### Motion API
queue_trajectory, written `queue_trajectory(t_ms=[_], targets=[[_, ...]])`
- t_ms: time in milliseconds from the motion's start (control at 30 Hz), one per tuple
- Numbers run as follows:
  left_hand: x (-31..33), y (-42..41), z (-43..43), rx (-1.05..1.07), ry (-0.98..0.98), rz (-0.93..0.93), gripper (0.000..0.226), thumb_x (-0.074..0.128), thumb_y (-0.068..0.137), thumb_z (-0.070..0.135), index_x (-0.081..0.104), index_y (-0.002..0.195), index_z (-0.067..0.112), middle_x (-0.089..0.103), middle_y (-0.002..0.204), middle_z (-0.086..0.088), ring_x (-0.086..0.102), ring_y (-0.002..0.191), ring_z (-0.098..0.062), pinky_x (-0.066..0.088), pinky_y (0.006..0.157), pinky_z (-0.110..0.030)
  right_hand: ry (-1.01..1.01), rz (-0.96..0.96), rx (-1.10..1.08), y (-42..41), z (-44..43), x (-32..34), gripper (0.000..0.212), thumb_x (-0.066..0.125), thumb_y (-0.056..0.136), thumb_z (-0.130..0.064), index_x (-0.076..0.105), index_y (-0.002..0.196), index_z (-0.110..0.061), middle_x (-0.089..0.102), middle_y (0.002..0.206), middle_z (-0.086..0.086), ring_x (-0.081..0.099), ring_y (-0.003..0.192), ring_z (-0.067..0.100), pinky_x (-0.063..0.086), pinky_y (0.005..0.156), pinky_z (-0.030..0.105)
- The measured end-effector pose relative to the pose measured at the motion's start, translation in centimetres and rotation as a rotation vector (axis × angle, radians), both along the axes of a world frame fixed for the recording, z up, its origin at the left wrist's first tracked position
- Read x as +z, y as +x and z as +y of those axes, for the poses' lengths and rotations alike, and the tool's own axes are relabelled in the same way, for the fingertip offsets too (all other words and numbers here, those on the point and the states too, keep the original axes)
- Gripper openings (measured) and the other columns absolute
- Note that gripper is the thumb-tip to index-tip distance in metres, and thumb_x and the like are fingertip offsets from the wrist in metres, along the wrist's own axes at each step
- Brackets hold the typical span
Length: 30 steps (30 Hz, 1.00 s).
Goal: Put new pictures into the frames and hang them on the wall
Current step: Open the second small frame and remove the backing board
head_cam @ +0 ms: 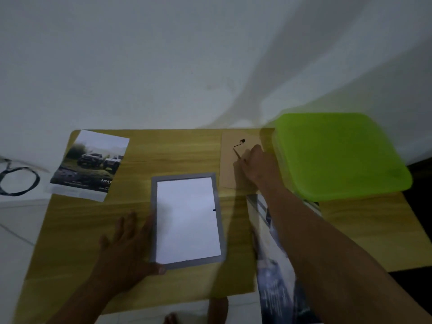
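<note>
Backing board point(228, 164): upper right of frame point(153, 216), under right hand point(257, 166), grip unclear; left hand point(126, 249) spread flat against frame.

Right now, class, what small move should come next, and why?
Probably lift the brown backing board onto the grey frame: the right hand touches it, a white sheet fills the frame, and the left hand steadies its edge.
</note>
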State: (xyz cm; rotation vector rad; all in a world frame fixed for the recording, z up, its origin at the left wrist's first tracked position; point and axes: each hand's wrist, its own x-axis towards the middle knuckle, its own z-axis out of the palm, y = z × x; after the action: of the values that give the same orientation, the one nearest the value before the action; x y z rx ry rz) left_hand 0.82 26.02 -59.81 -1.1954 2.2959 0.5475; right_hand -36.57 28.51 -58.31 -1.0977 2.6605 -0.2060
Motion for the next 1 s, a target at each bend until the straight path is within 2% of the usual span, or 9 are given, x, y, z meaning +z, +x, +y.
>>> queue_trajectory(t_ms=[67,167,367,433,533,600,700,867,1000], targets=[[0.1,-0.2,0.1,0.001,-0.001,-0.009,0.129,0.055,0.058,0.088,-0.044,0.129,0.045,-0.029,0.157,-0.010,-0.023,0.145,-0.034,0.011,0.113,-0.063,0.001,0.029,0.040,-0.6,-0.4,-0.9,0.031,0.051,0.097,-0.033,0.049,0.114,-0.007,0.064,0.105,0.012,0.064,0.092,0.031,0.042,0.063,0.033],[0.3,-0.6,0.2,0.020,0.003,0.001,0.132,0.059,0.058,0.085,-0.044,0.129,0.044,-0.028,0.157,-0.010,-0.022,0.145,-0.035,0.011,0.113,-0.064,-0.019,0.026,0.089,-0.9,-0.5,-1.8,0.028,0.045,0.098,-0.023,0.048,0.121,-0.006,0.058,0.116,0.014,0.059,0.103,0.032,0.052,0.078,0.040],[0.5,-0.5,0.3,0.050,0.022,0.019,0.131,0.059,0.057,0.086,-0.041,0.132,0.045,-0.031,0.156,-0.008,-0.024,0.145,-0.033,0.008,0.114,-0.063,0.005,0.003,0.188,-1.6,0.0,-3.3,0.039,0.042,0.098,-0.021,0.041,0.132,-0.004,0.043,0.142,0.018,0.044,0.129,0.034,0.048,0.096,0.051],[0.6,-0.6,0.3,0.048,0.015,0.014,0.131,0.059,0.057,0.085,-0.041,0.131,0.045,-0.031,0.156,-0.008,-0.024,0.145,-0.032,0.008,0.114,-0.062,0.034,0.000,0.188,-1.8,0.0,-3.4,0.043,0.041,0.098,-0.023,0.038,0.137,-0.005,0.040,0.147,0.018,0.038,0.135,0.035,0.043,0.102,0.052],[0.7,-0.6,0.4,0.057,0.014,0.021,0.131,0.062,0.058,0.083,-0.041,0.131,0.046,-0.031,0.156,-0.008,-0.024,0.145,-0.032,0.006,0.114,-0.064,0.006,-0.031,0.184,0.2,0.3,-2.2,0.055,0.038,0.102,-0.030,0.026,0.150,-0.006,0.025,0.158,0.019,0.020,0.147,0.034,0.021,0.117,0.052],[0.8,-0.6,0.5,0.053,0.009,0.025,0.131,0.062,0.058,0.083,-0.039,0.133,0.046,-0.031,0.156,-0.009,-0.025,0.144,-0.033,0.005,0.113,-0.065,-0.074,-0.096,0.228,3.4,1.2,-1.1,0.057,0.036,0.103,-0.030,0.021,0.153,-0.007,0.019,0.160,0.018,0.015,0.149,0.032,0.013,0.119,0.050],[0.7,-0.4,0.5,0.039,0.016,0.019,0.131,0.061,0.059,0.084,-0.038,0.135,0.042,-0.031,0.156,-0.010,-0.025,0.144,-0.035,0.003,0.112,-0.066,-0.160,-0.169,0.387,9.8,3.6,-0.2,0.058,0.038,0.104,-0.038,0.022,0.153,-0.012,0.021,0.161,0.012,0.018,0.149,0.028,0.014,0.119,0.046],[0.2,0.2,0.5,0.039,0.020,0.035,0.131,0.060,0.058,0.085,-0.028,0.145,0.040,-0.030,0.156,-0.009,-0.025,0.144,-0.034,0.001,0.112,-0.067,0.068,-0.164,0.525,16.0,7.1,-1.3,0.079,0.033,0.096,-0.064,0.010,0.157,-0.017,0.001,0.165,0.009,0.000,0.152,0.025,0.007,0.122,0.047],[0.5,0.1,0.5,0.047,0.036,0.048,0.131,0.064,0.059,0.082,-0.026,0.146,0.041,-0.029,0.157,-0.009,-0.025,0.144,-0.035,-0.001,0.112,-0.067,0.100,-0.152,0.504,16.7,7.4,-2.0,0.089,0.035,0.093,-0.069,0.000,0.157,-0.018,-0.004,0.165,0.009,-0.006,0.151,0.025,0.004,0.121,0.051]])
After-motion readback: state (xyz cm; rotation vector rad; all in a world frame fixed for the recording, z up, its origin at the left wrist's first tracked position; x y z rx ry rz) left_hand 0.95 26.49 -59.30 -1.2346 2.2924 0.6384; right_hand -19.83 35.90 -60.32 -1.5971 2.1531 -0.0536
